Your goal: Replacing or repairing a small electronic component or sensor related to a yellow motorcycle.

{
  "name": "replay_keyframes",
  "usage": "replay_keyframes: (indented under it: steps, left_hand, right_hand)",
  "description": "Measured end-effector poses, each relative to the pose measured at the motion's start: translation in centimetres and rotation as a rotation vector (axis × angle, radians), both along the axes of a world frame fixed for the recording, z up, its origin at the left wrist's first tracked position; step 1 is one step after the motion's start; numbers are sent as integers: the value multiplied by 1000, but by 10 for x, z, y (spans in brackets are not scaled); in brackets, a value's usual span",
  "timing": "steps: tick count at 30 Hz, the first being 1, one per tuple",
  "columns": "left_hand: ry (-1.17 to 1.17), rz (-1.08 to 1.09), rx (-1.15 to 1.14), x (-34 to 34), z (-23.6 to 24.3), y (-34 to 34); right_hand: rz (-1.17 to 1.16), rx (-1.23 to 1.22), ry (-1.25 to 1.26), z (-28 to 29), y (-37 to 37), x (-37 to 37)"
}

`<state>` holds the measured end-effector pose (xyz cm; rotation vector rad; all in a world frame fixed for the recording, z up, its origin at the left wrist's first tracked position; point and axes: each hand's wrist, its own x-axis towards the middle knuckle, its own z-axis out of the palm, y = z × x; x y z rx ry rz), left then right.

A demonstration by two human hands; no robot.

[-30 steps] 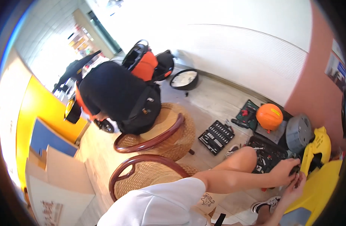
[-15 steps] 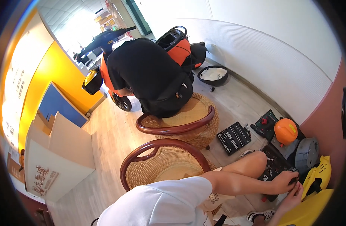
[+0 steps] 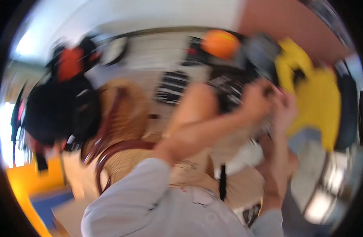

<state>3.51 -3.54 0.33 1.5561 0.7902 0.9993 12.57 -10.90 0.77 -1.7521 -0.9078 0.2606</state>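
Note:
My left hand [image 3: 257, 102] and my right hand [image 3: 285, 110] meet in front of me, smeared by motion. A small dark thing [image 3: 268, 91] shows at the fingertips of my closed left hand; its kind is too blurred to tell. The fingers of my right hand are drawn together against the same spot. Just beyond lies a black tool case [image 3: 228, 85] with loose metal pieces in it. To the right of my hands is a large yellow plastic panel [image 3: 321, 104].
A socket set [image 3: 172, 87] lies on the floor, with an orange helmet-like dome [image 3: 221, 43] and a grey round part [image 3: 261, 51] behind. Left are wicker chairs [image 3: 128, 106], a person in black [image 3: 51, 110] and an orange scooter [image 3: 70, 63]. A black-rimmed bowl-shaped part [image 3: 113, 51] lies near the wall.
My view has swung to the right, so the person and scooter now sit at the far left and more of the yellow panel shows. My hands stay together.

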Motion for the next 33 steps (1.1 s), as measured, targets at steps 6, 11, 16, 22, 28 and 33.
replay_keyframes:
  steps: [6, 11, 16, 22, 28, 33]
  left_hand:
    - [-14, -159, -47, 33, -3, -9]
    - [-7, -194, 15, 49, 1, -22]
    - [-11, -185, 63, 48, -8, -18]
    - [59, -202, 171, 44, -10, -19]
    - [-1, -152, 77, 44, -9, -22]
    - [44, -197, 178, 44, -7, -27]
  right_hand:
    - [-151, 141, -47, -3, -16, 32]
    - [-114, 162, -26, 0, -34, 41]
    - [-94, 114, -158, 5, -36, 41]
    - [-139, 102, -212, 10, -36, 39]
    - [-112, 23, -249, 6, -36, 39]
    - [-151, 59, -92, 10, -36, 36]
